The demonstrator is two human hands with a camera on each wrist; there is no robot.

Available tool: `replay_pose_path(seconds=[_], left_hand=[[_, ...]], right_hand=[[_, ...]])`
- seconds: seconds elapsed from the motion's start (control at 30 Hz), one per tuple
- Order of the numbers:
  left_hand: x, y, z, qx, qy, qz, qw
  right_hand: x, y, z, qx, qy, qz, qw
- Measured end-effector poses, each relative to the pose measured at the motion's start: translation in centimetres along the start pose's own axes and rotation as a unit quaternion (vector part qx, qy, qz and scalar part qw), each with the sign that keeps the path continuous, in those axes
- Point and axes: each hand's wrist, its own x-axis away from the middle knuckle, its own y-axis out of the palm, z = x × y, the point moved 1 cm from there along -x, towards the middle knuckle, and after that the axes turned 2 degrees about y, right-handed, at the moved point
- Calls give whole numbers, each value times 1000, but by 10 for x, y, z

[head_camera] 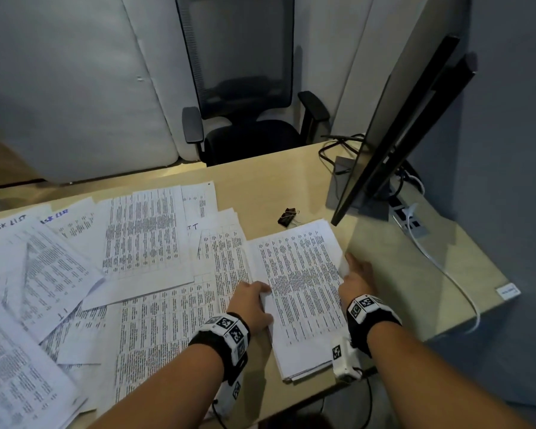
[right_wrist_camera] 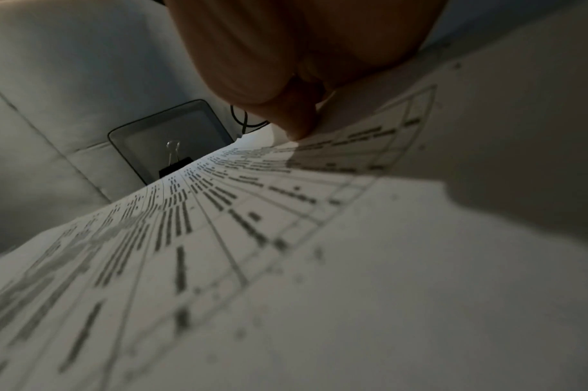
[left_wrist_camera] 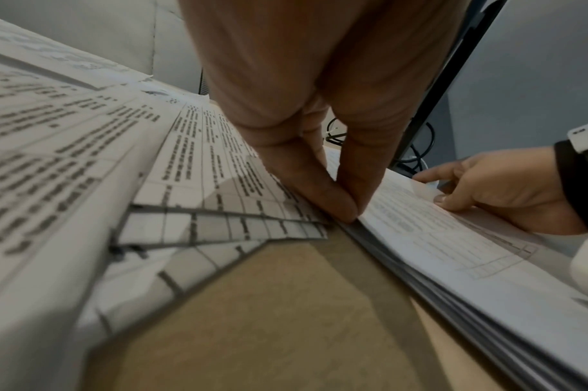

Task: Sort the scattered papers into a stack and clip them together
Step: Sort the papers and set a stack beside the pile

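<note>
A stack of printed sheets [head_camera: 300, 295] lies on the desk [head_camera: 276, 187] at the front right. My left hand [head_camera: 265, 294] pinches its left edge; in the left wrist view thumb and fingers [left_wrist_camera: 322, 193] meet at the edge of the stack [left_wrist_camera: 453, 238]. My right hand [head_camera: 345, 267] holds the right edge with the thumb on top, and the right hand [left_wrist_camera: 493, 190] also shows in the left wrist view. Its fingertips [right_wrist_camera: 299, 127] lift the top sheet [right_wrist_camera: 285, 238]. A black binder clip [head_camera: 287, 216] lies just beyond the stack, the same binder clip [right_wrist_camera: 175, 161] showing in the right wrist view.
Several loose printed sheets [head_camera: 143, 236] overlap across the left half of the desk, some headed "TASK LIST". A monitor [head_camera: 393, 134] stands edge-on at the right with cables [head_camera: 446, 267] and a power strip [head_camera: 409, 215] behind it. An office chair [head_camera: 242, 88] faces the far edge.
</note>
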Motion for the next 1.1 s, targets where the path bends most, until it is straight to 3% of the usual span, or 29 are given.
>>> replay_pose_path(seconds=[0.17, 0.3, 0.57, 0.8, 0.97, 1.1], left_hand=[[2, 1, 3, -12, -7, 15, 1000], [3, -7, -2, 13, -10, 57, 998], [18, -39, -43, 19, -27, 136, 990], [44, -72, -111, -10, -146, 194, 970], [69, -86, -163, -86, -246, 163, 952], [85, -91, -193, -120, -252, 124, 952]], right_hand=[[10, -7, -4, 95, -43, 84, 991], [21, -2, -23, 97, -101, 113, 984], [50, 32, -78, 14, -187, 44, 981], [84, 65, -126, -11, -232, -25, 972], [105, 91, -155, 19, -247, -61, 967], [112, 112, -172, 49, -247, -64, 966]])
